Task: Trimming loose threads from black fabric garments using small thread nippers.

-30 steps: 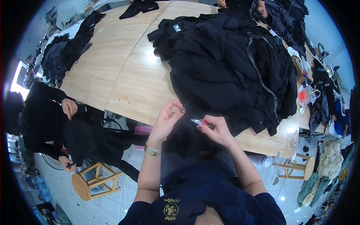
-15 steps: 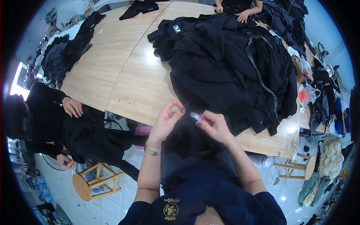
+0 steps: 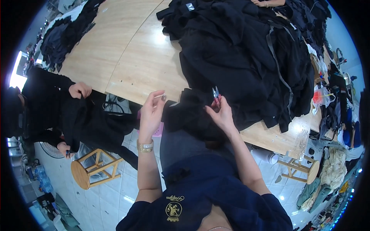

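At the near edge of the table (image 3: 144, 63): I see black cloth (image 3: 187, 117) draping off it toward the wearer's lap; where it ends and the larger pile begins, I can't tell.
Right hand (image 3: 222, 113): above the table's near edge, closed around red-handled snips (image 3: 216, 94), blades pointing away from the wearer, tips seemingly a little parted.
Left hand (image 3: 152, 109): farther left along that table edge, thumb and forefinger close together; whether they pinch a thread or nothing, I can't tell.
Stage: I judge the work to be under way, with the snips ready; I make out no cut at this instant.
Co-worker's hand (image 3: 80, 90): off the table's left side, on another black garment (image 3: 96, 119).
Heap (image 3: 239, 57): a loose mound of black garments across the table's right half; I can't sort done pieces from those left.
Second pile (image 3: 63, 38): dark garments at the table's far left, finished or waiting, I can't say.
Another person's forearm (image 3: 269, 3): at the table's far side, beyond the mound.
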The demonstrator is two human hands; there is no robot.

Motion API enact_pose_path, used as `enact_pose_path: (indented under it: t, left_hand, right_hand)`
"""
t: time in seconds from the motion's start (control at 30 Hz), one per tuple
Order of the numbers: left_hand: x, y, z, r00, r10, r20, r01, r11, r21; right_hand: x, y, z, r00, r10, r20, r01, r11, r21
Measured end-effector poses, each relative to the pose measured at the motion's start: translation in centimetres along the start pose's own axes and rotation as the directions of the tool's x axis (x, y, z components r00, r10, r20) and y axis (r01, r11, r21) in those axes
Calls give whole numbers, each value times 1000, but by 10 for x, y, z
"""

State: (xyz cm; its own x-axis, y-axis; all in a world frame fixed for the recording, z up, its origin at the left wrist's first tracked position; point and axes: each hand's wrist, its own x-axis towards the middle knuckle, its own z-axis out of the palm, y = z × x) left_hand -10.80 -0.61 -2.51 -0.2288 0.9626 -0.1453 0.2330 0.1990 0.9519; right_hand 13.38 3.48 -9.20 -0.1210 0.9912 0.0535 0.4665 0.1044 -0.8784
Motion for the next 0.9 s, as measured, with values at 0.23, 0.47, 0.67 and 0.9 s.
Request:
enact_pose_path:
  t: [0.23,0.47,0.67,0.9]
  left_hand:
    - [-29,-75,2,994,-10,-107,41,957,288]
    - [-58,10,60,817,559,-140,-509,814,282]
    - [-65,18,87,649,751,-120,-702,652,285]
    - [-66,-3,76,919,393,-11,-372,879,299]
  right_hand:
    - [1,-17,-1,997,-11,-75,15,998,56]
    - [-18,-87,-6,951,141,277,-293,702,649]
    - [-13,-87,-29,980,139,-139,-9,738,675]
    - [-7,-15,-60,889,291,-354,15,754,656]
